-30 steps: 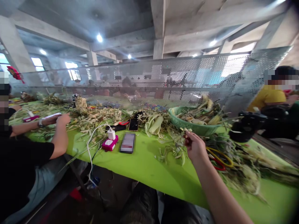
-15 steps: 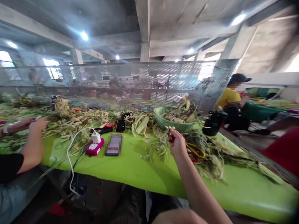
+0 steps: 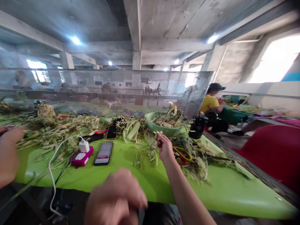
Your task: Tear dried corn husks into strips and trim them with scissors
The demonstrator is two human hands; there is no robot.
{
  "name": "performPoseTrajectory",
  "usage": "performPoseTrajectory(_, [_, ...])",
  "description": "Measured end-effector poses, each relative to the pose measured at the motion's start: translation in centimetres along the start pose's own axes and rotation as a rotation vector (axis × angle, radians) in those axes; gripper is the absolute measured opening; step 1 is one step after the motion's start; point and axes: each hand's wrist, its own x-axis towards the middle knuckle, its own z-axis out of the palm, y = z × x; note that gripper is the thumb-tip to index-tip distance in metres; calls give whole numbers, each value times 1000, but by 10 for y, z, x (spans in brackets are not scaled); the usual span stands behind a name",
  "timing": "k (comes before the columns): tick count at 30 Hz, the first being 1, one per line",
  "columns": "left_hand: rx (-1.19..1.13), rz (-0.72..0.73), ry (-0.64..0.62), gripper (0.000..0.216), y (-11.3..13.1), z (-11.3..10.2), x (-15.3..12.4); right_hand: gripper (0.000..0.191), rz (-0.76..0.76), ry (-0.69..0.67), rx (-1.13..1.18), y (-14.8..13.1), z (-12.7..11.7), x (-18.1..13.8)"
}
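Above the green table (image 3: 145, 184), my right hand (image 3: 166, 146) is closed, with thumb and fingers pinching a small pale piece of corn husk (image 3: 157, 133). My left hand (image 3: 114, 193) is smeared by motion low in the middle, in front of the table edge; its fingers are too blurred to read, and nothing shows in it. Beside my right wrist lie the yellow handle loops (image 3: 184, 153) and red handle loops (image 3: 181, 160) of what look like scissors, partly under shredded husk (image 3: 195, 170). Loose husk strips (image 3: 152, 154) lie just left of my right hand.
A green basket (image 3: 161, 128) of dry husks stands behind my right hand, with a black container (image 3: 198, 126) to its right. A phone (image 3: 103, 153), a magenta power socket (image 3: 82, 156) and a white cable (image 3: 52, 175) lie leftward. A co-worker's arm (image 3: 10, 150) reaches in at left.
The camera has turned right, so the scene shifts left. My left hand has risen into view at the bottom. My right hand keeps its pinch on the corn husk piece.
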Motion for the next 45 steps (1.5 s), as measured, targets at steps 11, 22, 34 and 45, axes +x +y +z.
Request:
performPoseTrajectory(11, [38,-469,-466,29,-152,76,77,31,-27,-242,-213,-4,17,-17])
performPoseTrajectory(22, [116,-310,-469,10,-168,69,69,35,-126,-266,-366,9,22,-18])
performPoseTrajectory(34, [-305,-578,-205,33,-162,63,78,33,39,-536,-496,3,29,-27])
performPoseTrajectory(45, [-203,-527,-146,31,-162,59,81,26,9,-583,-543,8,27,-25])
